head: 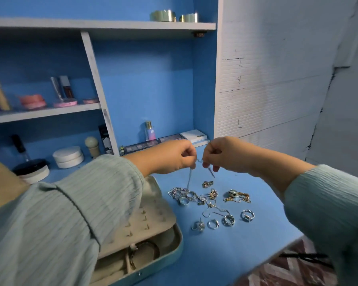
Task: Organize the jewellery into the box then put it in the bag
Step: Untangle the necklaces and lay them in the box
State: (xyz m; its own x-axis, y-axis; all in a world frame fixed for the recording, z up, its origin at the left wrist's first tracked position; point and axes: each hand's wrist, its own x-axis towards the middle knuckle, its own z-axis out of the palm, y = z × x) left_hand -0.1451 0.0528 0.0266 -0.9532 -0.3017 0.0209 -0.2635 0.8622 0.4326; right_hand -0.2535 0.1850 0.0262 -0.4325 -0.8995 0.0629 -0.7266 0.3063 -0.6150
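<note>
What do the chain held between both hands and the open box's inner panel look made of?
Chain: thin silver-toned metal, probably, since its fine links glint; the actual metal can't be told. Box panel: matte beige, likely faux leather or fabric, showing soft folds and no shine, with small metallic studs.

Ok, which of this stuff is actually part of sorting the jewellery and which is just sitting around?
Part of the job:
silver chain, pinched by left hand and right hand
loose rings and chains on the desk
open jewellery box

Just lying about:
white round tins
perfume bottle
pink compacts
gold bangles
</note>
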